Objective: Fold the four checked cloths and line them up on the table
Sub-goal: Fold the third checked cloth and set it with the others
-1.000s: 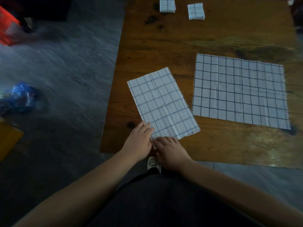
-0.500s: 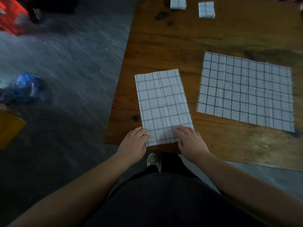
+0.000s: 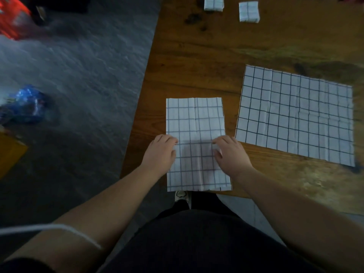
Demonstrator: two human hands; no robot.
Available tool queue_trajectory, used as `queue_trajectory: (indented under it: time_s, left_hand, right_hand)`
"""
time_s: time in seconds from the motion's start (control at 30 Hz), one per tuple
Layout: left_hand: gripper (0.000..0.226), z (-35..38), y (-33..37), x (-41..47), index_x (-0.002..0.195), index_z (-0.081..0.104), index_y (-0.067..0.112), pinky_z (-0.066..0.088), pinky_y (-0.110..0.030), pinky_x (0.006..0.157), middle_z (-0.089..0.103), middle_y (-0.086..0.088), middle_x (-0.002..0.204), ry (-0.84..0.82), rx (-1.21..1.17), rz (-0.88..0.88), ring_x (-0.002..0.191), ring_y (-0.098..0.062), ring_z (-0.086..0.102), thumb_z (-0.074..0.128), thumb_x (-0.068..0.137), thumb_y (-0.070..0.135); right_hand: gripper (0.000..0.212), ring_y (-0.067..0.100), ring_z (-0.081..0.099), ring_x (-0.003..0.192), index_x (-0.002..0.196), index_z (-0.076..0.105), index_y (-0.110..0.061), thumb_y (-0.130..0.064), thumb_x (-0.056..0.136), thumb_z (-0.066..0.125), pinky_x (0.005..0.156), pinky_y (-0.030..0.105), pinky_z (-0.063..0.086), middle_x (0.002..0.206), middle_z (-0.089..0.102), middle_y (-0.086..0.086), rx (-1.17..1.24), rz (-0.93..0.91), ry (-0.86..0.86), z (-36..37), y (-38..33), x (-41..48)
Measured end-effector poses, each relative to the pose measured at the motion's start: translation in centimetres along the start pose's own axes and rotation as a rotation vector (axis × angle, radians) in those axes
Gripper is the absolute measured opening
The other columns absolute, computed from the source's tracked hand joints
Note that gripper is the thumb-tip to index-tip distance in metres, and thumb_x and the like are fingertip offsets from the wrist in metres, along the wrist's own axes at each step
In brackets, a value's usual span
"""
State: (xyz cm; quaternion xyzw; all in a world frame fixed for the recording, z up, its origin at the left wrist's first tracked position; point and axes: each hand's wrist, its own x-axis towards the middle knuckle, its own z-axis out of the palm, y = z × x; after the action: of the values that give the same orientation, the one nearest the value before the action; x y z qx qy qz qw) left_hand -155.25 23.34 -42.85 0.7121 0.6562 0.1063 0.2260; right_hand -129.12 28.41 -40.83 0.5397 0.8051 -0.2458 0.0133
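A checked cloth folded in half [image 3: 195,119] lies lengthwise at the near left corner of the wooden table [image 3: 197,62], its near end at the table edge. My left hand [image 3: 160,152] pinches its left side edge about halfway along. My right hand [image 3: 231,154] pinches the right side edge opposite. To the right, another checked cloth [image 3: 295,115] lies flat and unfolded. At the far edge sit two small folded checked cloths [image 3: 213,2] [image 3: 248,11], side by side with a gap between them.
The table's left edge runs close beside my left hand, with grey floor beyond. On the floor lie a blue bag [image 3: 25,105], a red object [image 3: 11,26] and a yellow thing [image 3: 9,154]. A shoe [image 3: 182,196] shows under the near edge.
The half-folded cloth has turned from slanted to straight and slid toward me. Both hands moved from its near corner up to the middle of its two side edges.
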Motion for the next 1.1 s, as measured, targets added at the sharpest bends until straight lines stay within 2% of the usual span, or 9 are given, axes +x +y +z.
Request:
queue_trajectory:
  time_s: [0.17,0.37,0.53,0.67,0.9,1.0,1.1]
  left_hand:
    - [0.039,0.5,-0.8,3.6,0.136,0.057,0.018,0.037,-0.032,0.108,0.056,0.001,0.136,-0.043,-0.008,-0.047,0.131,-0.018,0.044,0.062,0.098,0.026]
    - [0.034,1.0,-1.4,3.9,0.129,0.063,0.018,0.04,-0.036,0.106,0.058,0.002,0.129,-0.035,0.023,-0.027,0.125,-0.018,0.046,0.065,0.096,0.027]
    - [0.025,0.9,-1.8,4.3,0.12,0.065,0.02,0.043,-0.039,0.103,0.059,0.004,0.121,-0.037,0.028,-0.007,0.119,-0.017,0.047,0.062,0.097,0.028]
    - [0.015,0.8,-1.9,4.7,0.111,0.065,0.022,0.042,-0.036,0.1,0.058,0.007,0.116,-0.035,0.025,-0.007,0.115,-0.014,0.047,0.06,0.098,0.028]
    - [0.01,0.4,-1.5,5.0,0.104,0.066,0.021,0.042,-0.033,0.095,0.059,0.007,0.111,-0.04,0.018,-0.03,0.109,-0.013,0.047,0.06,0.098,0.026]
    - [0.008,0.0,-1.7,4.7,0.104,0.067,0.022,0.043,-0.032,0.094,0.058,0.011,0.106,-0.03,-0.038,-0.065,0.106,-0.01,0.045,0.062,0.098,0.025]
    - [0.006,-1.0,-1.5,4.0,0.102,0.067,0.02,0.038,-0.025,0.088,0.056,0.014,0.101,0.017,-0.149,-0.099,0.105,-0.007,0.042,0.065,0.097,0.021]
  right_hand:
    - [0.028,0.021,0.045,0.126,0.128,0.058,-0.023,-0.023,0.101,0.05,0.106,0.042,0.042,0.131,0.055,-0.004,-0.041,-0.027,-0.034,-0.5,1.2,3.8]
    - [0.021,0.021,0.044,0.12,0.122,0.055,-0.027,-0.026,0.102,0.048,0.102,0.04,0.035,0.129,0.053,-0.004,-0.115,-0.045,-0.078,0.0,2.2,4.6]
    - [0.019,0.021,0.044,0.118,0.12,0.055,-0.026,-0.026,0.103,0.048,0.1,0.04,0.037,0.126,0.053,-0.003,-0.112,-0.049,-0.085,-0.2,2.3,5.1]
    - [0.016,0.021,0.045,0.114,0.117,0.054,-0.026,-0.027,0.103,0.047,0.098,0.042,0.041,0.122,0.053,-0.002,-0.123,-0.043,-0.078,-0.1,2.3,5.5]
    - [0.015,0.021,0.046,0.112,0.111,0.056,-0.027,-0.026,0.104,0.043,0.098,0.041,0.039,0.116,0.054,-0.004,-0.122,-0.006,-0.084,-0.3,2.1,5.7]
    - [0.015,0.02,0.047,0.111,0.11,0.056,-0.029,-0.027,0.104,0.042,0.1,0.042,0.037,0.115,0.055,-0.005,-0.124,-0.006,-0.098,-0.6,1.6,5.2]
    - [0.012,0.02,0.048,0.111,0.108,0.056,-0.029,-0.027,0.101,0.046,0.103,0.042,0.036,0.113,0.056,-0.005,-0.112,-0.026,-0.076,-1.2,0.9,4.2]
